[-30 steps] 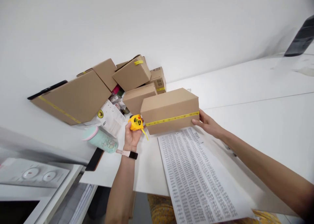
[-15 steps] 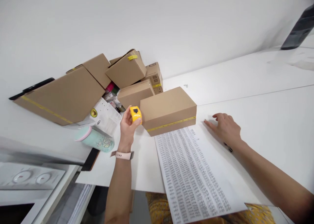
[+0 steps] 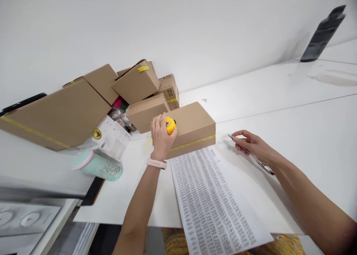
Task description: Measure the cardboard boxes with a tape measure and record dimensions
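Observation:
My left hand (image 3: 161, 136) is closed round a yellow tape measure (image 3: 170, 125) and rests it against the left end of a brown cardboard box (image 3: 193, 126) with a yellow tape band. A pink watch sits on that wrist. My right hand (image 3: 252, 145) lies on the white table to the right of the box, fingers curled round a thin pen (image 3: 251, 155). A large printed sheet (image 3: 212, 195) full of small rows lies between my arms, in front of the box.
Several more cardboard boxes (image 3: 60, 113) are piled at the back left against the wall, with a white carton (image 3: 111, 137) and small bottles among them. A mint-green bottle (image 3: 97, 166) lies on its side. A dark phone (image 3: 92, 191) sits at the table's edge.
The tape has retracted from the box's front. My left hand moved right onto the box's end with the tape measure. My right hand left the box and picked up the pen.

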Motion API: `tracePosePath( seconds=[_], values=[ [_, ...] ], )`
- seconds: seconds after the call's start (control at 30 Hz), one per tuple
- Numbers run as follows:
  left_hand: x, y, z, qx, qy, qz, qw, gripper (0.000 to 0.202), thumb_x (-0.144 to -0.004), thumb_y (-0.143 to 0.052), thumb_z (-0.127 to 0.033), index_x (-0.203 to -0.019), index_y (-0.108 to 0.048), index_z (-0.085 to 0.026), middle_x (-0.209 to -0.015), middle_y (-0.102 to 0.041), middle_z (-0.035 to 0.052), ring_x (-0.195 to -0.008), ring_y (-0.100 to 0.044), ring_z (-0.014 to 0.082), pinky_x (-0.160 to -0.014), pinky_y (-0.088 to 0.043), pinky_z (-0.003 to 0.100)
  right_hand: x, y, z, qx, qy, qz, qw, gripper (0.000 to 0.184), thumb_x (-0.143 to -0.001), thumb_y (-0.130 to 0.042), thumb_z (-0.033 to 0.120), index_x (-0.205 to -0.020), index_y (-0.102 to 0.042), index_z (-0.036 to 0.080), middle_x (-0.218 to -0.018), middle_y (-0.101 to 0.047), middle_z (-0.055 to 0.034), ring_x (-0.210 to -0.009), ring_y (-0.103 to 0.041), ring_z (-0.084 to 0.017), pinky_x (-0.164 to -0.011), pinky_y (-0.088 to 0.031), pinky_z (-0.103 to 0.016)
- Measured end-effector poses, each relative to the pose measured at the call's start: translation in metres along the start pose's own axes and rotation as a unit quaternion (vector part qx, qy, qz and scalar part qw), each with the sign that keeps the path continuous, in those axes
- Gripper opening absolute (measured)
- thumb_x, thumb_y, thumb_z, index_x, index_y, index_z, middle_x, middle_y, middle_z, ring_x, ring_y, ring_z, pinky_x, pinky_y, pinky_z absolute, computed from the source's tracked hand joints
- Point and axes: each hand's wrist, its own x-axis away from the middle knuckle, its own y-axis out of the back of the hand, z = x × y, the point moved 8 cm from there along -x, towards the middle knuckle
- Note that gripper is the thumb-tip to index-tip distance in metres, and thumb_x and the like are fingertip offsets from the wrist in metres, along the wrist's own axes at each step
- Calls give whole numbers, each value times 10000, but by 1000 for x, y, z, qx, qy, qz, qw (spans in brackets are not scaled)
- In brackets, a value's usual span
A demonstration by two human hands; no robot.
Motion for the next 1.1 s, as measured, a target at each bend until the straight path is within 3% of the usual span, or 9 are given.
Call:
tracePosePath(
  seconds=[0.07,0.17,0.23,0.37,0.5,0.6,0.7,0.9,1.1],
  values=[
    [26,-7,-21,24,-66,-24,997,386,-805,-638,-209,-1191,-654,-218,-1210,-662,117,-1216,-549,317,-1112,-328,513,8,-4,10,-109,12,38,993,445,-789,-681,595,-1044,-548,256,-622,-567,40,-502,-453,-128,-492,-360,-276],
    [83,-60,-50,103,-154,170,968,265,-875,-520,-177,-1025,-724,-255,-976,-739,74,-989,-671,258,-982,-482,468,17,-14,15,-200,17,57,978,361,-812,-674,551,-1013,-531,287,-605,-550,65,-464,-446,-118,-478,-366,-270],
    [122,-94,-55,125,-166,287,935,323,-881,-468,-148,-1060,-723,-234,-1015,-747,82,-1036,-673,247,-983,-509,462,20,-25,9,-225,-1,71,972,329,-797,-682,533,-957,-545,279,-641,-606,41,-496,-526,-136,-509,-433,-291],
    [156,-127,-42,89,-156,342,922,382,-865,-473,-126,-1180,-682,-179,-1232,-697,110,-1253,-583,265,-1091,-452,493,26,-49,-2,-228,-38,146,962,401,-742,-696,562,-976,-608,249,-953,-746,-99,-843,-718,-259,-760,-559,-417],
    [157,-131,-35,67,-159,343,923,367,-878,-473,-128,-1172,-688,-174,-1231,-701,106,-1266,-579,265,-1104,-448,477,30,-59,-1,-209,-26,171,963,472,-741,-757,504,-1120,-625,254,-1131,-729,-122,-1045,-687,-288,-887,-533,-450],
    [155,-129,-35,84,-153,341,924,367,-867,-480,-110,-1153,-701,-167,-1235,-697,123,-1253,-590,273,-1092,-460,487,25,-60,-1,-147,10,106,983,330,-814,-698,538,-917,-667,226,-761,-715,-44,-757,-673,-212,-769,-530,-383],
    [155,-129,-35,98,-146,337,925,358,-855,-492,-93,-1133,-712,-140,-1228,-694,154,-1240,-601,284,-1077,-476,474,18,-57,-7,-48,27,-2,998,454,-878,-571,615,-667,-602,214,-495,-454,40,-498,-448,-132,-542,-420,-300],
    [155,-129,-32,96,-146,332,927,345,-868,-478,-89,-1111,-711,-163,-1242,-693,125,-1247,-597,271,-1070,-483,456,11,-72,-17,-44,43,12,998,374,-779,-721,557,-892,-605,220,-677,-597,23,-625,-536,-152,-600,-434,-297],
    [158,-129,-29,79,-175,305,933,338,-861,-478,-73,-1085,-715,-161,-1214,-710,94,-1216,-617,231,-1051,-509,406,-1,-70,-26,-9,50,-24,998,422,-784,-679,589,-707,-465,234,-550,-482,47,-512,-423,-124,-503,-352,-277]
  ],
)
